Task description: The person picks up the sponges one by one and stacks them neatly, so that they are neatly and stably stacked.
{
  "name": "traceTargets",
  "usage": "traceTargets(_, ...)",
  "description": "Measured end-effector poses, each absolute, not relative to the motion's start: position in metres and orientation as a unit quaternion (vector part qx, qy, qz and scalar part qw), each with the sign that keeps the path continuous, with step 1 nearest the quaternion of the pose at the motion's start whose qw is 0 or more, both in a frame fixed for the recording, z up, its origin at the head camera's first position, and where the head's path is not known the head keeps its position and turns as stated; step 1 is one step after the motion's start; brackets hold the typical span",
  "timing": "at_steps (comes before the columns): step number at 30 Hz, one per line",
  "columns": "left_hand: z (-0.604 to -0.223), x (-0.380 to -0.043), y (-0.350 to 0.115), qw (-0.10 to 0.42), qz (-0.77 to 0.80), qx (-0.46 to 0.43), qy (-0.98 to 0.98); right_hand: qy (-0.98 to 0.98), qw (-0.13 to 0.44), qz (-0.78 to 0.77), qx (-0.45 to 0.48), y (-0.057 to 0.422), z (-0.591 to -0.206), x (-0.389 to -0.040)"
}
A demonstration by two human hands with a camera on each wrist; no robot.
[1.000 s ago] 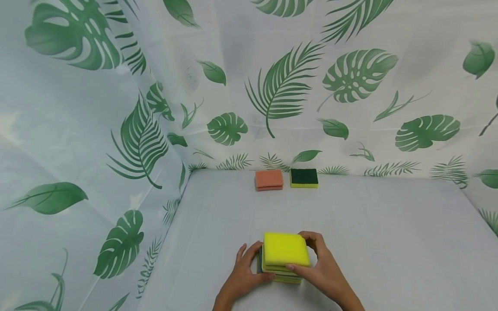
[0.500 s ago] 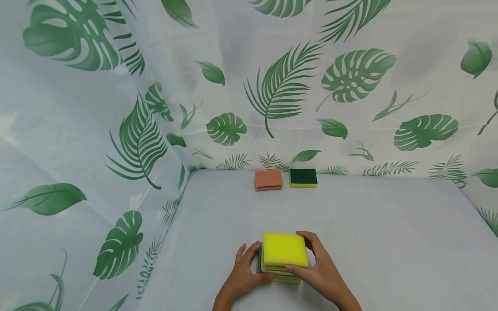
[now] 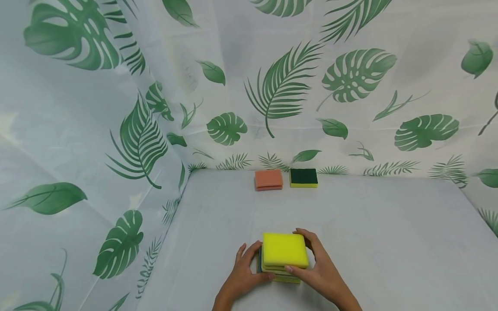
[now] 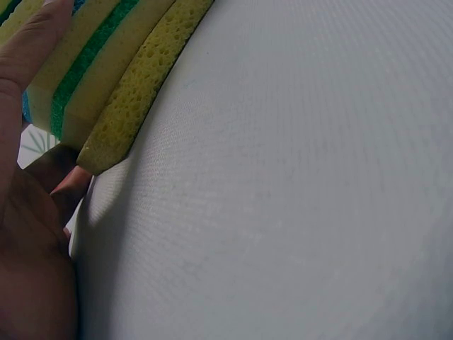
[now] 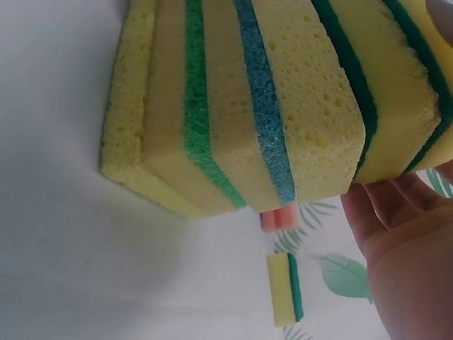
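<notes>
A tall stack of sponges (image 5: 304, 99) stands upright on the table, topped by a bright yellow sponge (image 3: 285, 249). Green and blue scouring layers alternate with pale yellow foam down its side in the right wrist view. My left hand (image 3: 242, 276) grips the stack low on its left, thumb on the near side and fingers round the far side. Higher up, my right hand (image 3: 326, 276) holds the top sponges from the right, its thumb on their near edge. A porous yellow sponge (image 4: 145, 88) forms the bottom of the stack in the left wrist view.
At the back of the white table (image 3: 389, 242) lie a folded-looking pink sponge (image 3: 268, 179) and a yellow sponge with a dark green top (image 3: 304, 178). White cloth with green leaf prints (image 3: 272, 77) hangs behind and along the left.
My right hand and the top yellow sponge have shifted slightly left. The right fingers at the far side have lifted a little. My left hand has stayed in place.
</notes>
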State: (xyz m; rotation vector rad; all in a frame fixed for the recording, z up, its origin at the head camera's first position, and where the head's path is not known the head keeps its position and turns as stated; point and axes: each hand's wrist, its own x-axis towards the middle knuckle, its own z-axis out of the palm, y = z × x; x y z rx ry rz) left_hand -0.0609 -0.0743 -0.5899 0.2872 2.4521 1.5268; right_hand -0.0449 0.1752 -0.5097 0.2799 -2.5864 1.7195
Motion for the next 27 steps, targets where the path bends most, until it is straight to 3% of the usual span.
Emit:
traceTargets(7, -0.591, -0.061, -0.074, 0.121, 0.521, 0.094, 0.84, -0.828, 0.009, 0.552, 0.102, 0.178, -0.509, -0.045)
traceTargets(19, -0.592, -0.062, -0.074, 0.116, 0.53, 0.098, 0.834, -0.816, 0.071, 0.557, 0.136, 0.191, -0.508, -0.056)
traceTargets(27, -0.591, -0.063, -0.074, 0.116, 0.531, 0.107, 0.833, -0.818, 0.086, 0.56, 0.102, 0.205, -0.511, -0.066)
